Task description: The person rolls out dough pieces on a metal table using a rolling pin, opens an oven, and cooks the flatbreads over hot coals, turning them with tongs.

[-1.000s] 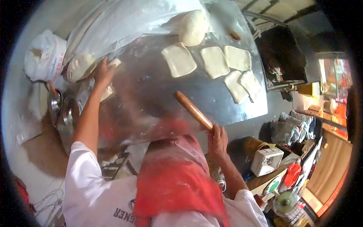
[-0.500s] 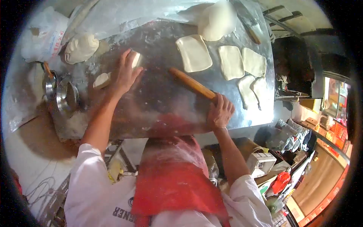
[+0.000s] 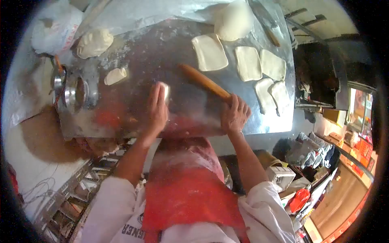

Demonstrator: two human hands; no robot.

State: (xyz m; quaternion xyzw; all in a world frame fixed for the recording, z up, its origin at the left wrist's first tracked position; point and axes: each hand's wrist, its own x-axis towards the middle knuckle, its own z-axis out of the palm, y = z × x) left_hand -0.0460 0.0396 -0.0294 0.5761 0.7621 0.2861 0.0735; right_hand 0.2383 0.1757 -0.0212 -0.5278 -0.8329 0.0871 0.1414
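Note:
My left hand (image 3: 159, 113) is over the metal worktop (image 3: 133, 101), its fingers closed on a small piece of dough (image 3: 166, 90) that shows at the fingertips. My right hand (image 3: 236, 115) grips the near end of a wooden rolling pin (image 3: 204, 82), which points away to the upper left. Left of my left hand lies another small dough piece (image 3: 116, 76). Beyond the pin is a flat dough sheet (image 3: 210, 52), with two more sheets (image 3: 248, 63) (image 3: 273, 65) and two narrow strips (image 3: 264, 95) (image 3: 279, 97) to its right.
A larger dough lump (image 3: 95, 43) sits at the back left, near a plastic bag (image 3: 54, 30). Metal bowls (image 3: 77, 94) stand at the left edge. At the back are a round pale dough mass (image 3: 234, 22) and a wooden-handled tool (image 3: 272, 37). Plastic sheeting (image 3: 162, 10) covers the far side.
My left hand has moved right and toward me with the small dough piece, away from the other small piece. My right hand remains on the rolling pin, and the view has shifted slightly.

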